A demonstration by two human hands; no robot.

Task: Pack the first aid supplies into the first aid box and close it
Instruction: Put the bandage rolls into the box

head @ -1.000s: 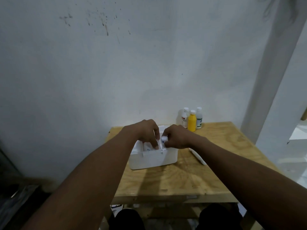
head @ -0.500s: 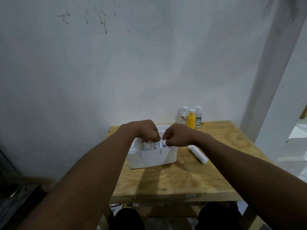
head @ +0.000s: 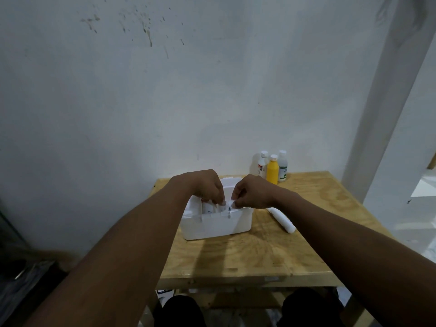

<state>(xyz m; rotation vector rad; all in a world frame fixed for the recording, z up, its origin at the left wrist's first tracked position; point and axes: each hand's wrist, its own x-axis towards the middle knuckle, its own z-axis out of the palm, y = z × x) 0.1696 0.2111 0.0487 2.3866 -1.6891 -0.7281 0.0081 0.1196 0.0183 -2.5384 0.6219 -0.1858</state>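
Observation:
A white first aid box [head: 215, 226] stands open on the wooden table [head: 259, 256]. Both hands are curled over its top. My left hand [head: 207, 186] reaches into the box with its fingertips on small white packs [head: 210, 207] inside. My right hand [head: 253, 192] pinches a small white item with blue print [head: 230, 205] at the box's inner divider. A white roll [head: 282, 219] lies on the table just right of the box. Three bottles stand at the back by the wall: a white one with a red label [head: 262, 166], a yellow one [head: 272, 171] and a clear one with a green label [head: 282, 166].
The table stands against a stained white wall [head: 188, 90]. A white post [head: 387, 102] rises at the right. My knees [head: 179, 310] show under the table's front edge. Dark clutter [head: 21, 274] lies on the floor at the left.
Both hands have stayed over the box, with the fingers shifting slightly lower into it. The view has tilted a little, and the white roll beside the box shows more fully.

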